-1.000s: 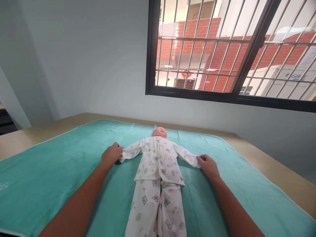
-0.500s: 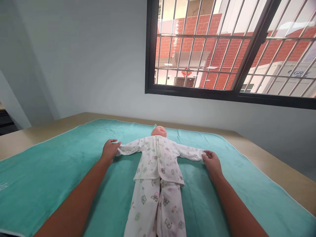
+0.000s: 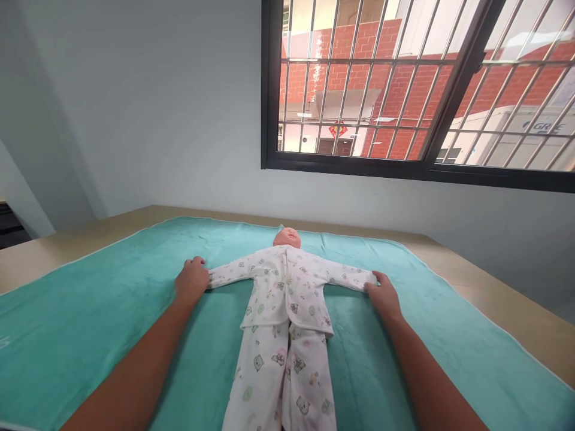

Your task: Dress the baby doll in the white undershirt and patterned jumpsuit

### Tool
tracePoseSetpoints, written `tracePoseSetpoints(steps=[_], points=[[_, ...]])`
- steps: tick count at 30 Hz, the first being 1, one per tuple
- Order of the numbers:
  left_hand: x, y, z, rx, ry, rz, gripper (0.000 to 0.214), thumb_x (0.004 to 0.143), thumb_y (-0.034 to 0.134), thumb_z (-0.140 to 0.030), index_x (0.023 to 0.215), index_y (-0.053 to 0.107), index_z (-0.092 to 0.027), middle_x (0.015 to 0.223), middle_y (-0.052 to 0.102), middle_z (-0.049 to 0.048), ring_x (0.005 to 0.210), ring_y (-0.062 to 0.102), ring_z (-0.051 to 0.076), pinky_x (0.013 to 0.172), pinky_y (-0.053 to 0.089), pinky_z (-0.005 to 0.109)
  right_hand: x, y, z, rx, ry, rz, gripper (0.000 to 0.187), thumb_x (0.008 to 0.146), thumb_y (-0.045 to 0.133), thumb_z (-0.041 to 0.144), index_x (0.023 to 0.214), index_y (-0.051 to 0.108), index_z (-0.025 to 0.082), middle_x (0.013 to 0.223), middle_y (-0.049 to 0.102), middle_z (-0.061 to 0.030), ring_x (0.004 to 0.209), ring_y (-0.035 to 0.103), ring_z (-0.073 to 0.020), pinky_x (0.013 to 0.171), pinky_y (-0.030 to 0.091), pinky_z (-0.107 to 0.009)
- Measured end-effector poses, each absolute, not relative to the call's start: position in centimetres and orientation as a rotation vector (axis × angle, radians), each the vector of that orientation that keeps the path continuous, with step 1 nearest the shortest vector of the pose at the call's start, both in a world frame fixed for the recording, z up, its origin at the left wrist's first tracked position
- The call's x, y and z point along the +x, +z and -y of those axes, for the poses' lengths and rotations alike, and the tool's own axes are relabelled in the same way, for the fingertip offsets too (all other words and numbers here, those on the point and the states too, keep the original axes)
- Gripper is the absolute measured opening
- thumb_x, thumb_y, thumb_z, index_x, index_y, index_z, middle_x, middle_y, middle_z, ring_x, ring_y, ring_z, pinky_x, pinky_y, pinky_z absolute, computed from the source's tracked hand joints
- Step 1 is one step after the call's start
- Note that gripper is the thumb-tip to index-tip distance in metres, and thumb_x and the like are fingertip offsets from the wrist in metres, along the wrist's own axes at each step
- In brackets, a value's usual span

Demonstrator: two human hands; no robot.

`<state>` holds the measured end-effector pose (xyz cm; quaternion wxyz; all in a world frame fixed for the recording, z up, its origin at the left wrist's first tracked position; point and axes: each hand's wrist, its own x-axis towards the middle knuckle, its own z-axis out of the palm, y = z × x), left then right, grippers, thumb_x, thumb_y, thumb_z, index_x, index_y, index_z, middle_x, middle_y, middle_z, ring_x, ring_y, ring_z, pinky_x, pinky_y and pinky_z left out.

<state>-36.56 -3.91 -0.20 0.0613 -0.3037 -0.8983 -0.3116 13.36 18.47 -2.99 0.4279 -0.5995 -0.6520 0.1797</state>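
Note:
A baby doll (image 3: 287,237) lies on its back on a teal blanket (image 3: 135,287), its head toward the wall. It wears a white printed top (image 3: 274,287) and matching trousers (image 3: 265,371), and both sleeves are stretched out sideways. My left hand (image 3: 191,280) is closed at the end of the left-hand sleeve (image 3: 231,271). At the other side my right hand (image 3: 383,292) pinches the cuff of the right-hand sleeve (image 3: 350,276). The doll's hands are hidden in the sleeves or behind my fingers.
The blanket covers most of a light wooden table (image 3: 489,281), whose edge shows at the back and right. Behind stands a grey wall (image 3: 179,120) with a dark-framed barred window (image 3: 350,164). A dark object (image 3: 11,227) is at the far left.
My left hand has shifted slightly left and down, and the left-hand sleeve now looks straighter and more taut. My right hand stays at its cuff, its fingers slightly repositioned.

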Motion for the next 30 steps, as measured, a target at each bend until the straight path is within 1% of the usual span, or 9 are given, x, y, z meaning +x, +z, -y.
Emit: tracePoseSetpoints(steps=[4, 6, 8, 11, 15, 20, 23, 26, 30], points=[[-34.5, 0.6, 3.2, -1.112, -0.888, 2.581, 0.031, 0.090, 0.042, -0.030, 0.113, 0.059, -0.019, 0.128, 0.053, 0.0159, 0.115, 0.053, 0.033, 0.096, 0.041, 0.046, 12.6, -2.2, -17.1, -1.538, 0.306, 1.632, 0.048, 0.076, 0.052, 0.032, 0.120, 0.059, 0.015, 0.130, 0.052, -0.0177, 0.117, 0.051, -0.0339, 0.101, 0.038, -0.045], [-33.1, 1.0, 2.5, -1.265, -0.893, 2.485, 0.034, 0.092, 0.040, -0.033, 0.119, 0.057, -0.020, 0.135, 0.051, 0.0127, 0.127, 0.044, 0.030, 0.106, 0.034, 0.043, 11.6, -1.7, -16.2, -1.489, 0.174, 1.687, 0.048, 0.080, 0.050, 0.034, 0.123, 0.058, 0.015, 0.140, 0.043, -0.0173, 0.128, 0.041, -0.0350, 0.107, 0.032, -0.046], [-31.6, 1.1, 1.7, -1.441, -0.897, 2.405, 0.038, 0.094, 0.038, -0.037, 0.125, 0.055, -0.022, 0.142, 0.048, 0.0072, 0.133, 0.039, 0.025, 0.111, 0.029, 0.037, 10.1, -1.2, -15.2, -1.364, 0.052, 1.849, 0.048, 0.086, 0.045, 0.037, 0.128, 0.055, 0.016, 0.143, 0.042, -0.0148, 0.132, 0.037, -0.0317, 0.110, 0.029, -0.045], [-30.0, 0.7, 1.0, -1.655, -0.873, 2.373, 0.044, 0.095, 0.038, -0.044, 0.131, 0.053, -0.025, 0.144, 0.049, 0.0025, 0.134, 0.041, 0.021, 0.111, 0.031, 0.033, 7.7, -1.3, -14.1, -1.222, 0.021, 2.152, 0.051, 0.093, 0.036, 0.043, 0.137, 0.047, 0.019, 0.147, 0.042, -0.0113, 0.135, 0.036, -0.0271, 0.112, 0.025, -0.044], [-30.3, 0.0, 1.5, -1.694, -0.845, 2.476, 0.050, 0.095, 0.033, -0.051, 0.134, 0.051, -0.026, 0.139, 0.055, 0.0051, 0.128, 0.049, 0.026, 0.105, 0.037, 0.038, 7.0, -2.1, -13.9, -1.341, 0.104, 2.296, 0.058, 0.095, 0.032, 0.052, 0.146, 0.035, 0.024, 0.150, 0.039, -0.0094, 0.140, 0.031, -0.0279, 0.113, 0.019, -0.052], [-32.1, -0.4, 2.3, -1.541, -0.880, 2.599, 0.054, 0.097, 0.020, -0.052, 0.116, 0.061, -0.024, 0.115, 0.069, 0.0116, 0.109, 0.062, 0.029, 0.091, 0.044, 0.039, 8.4, -2.7, -14.6, -1.377, 0.142, 2.270, 0.054, 0.097, 0.031, 0.050, 0.141, 0.042, 0.022, 0.144, 0.047, -0.0089, 0.136, 0.037, -0.0261, 0.111, 0.026, -0.046], [-32.2, -0.5, 2.2, -1.519, -0.910, 2.577, 0.051, 0.097, 0.021, -0.050, 0.107, 0.064, -0.023, 0.106, 0.070, 0.0113, 0.104, 0.064, 0.028, 0.090, 0.045, 0.038, 8.6, -2.4, -14.7, -1.379, 0.127, 2.237, 0.051, 0.097, 0.031, 0.047, 0.136, 0.048, 0.018, 0.142, 0.049, -0.0121, 0.134, 0.040, -0.0264, 0.110, 0.028, -0.043], [-31.7, 0.1, 1.9, -1.539, -0.960, 2.467, 0.044, 0.097, 0.027, -0.045, 0.113, 0.061, -0.022, 0.120, 0.065, 0.0105, 0.115, 0.057, 0.027, 0.099, 0.041, 0.039, 8.3, -1.1, -13.9, -1.331, 0.095, 2.181, 0.047, 0.095, 0.038, 0.045, 0.130, 0.052, 0.017, 0.142, 0.047, -0.0131, 0.133, 0.038, -0.0277, 0.110, 0.028, -0.044], [-29.2, 1.8, 2.1, -1.601, -1.027, 2.277, 0.041, 0.094, 0.037, -0.042, 0.125, 0.054, -0.020, 0.137, 0.053, 0.0094, 0.130, 0.044, 0.024, 0.111, 0.032, 0.038, 6.8, 2.1, -10.7, -1.017, 0.197, 2.076, 0.033, 0.094, 0.042, 0.044, 0.110, 0.060, 0.021, 0.122, 0.059, -0.0100, 0.115, 0.053, -0.0248, 0.098, 0.043, -0.039]])
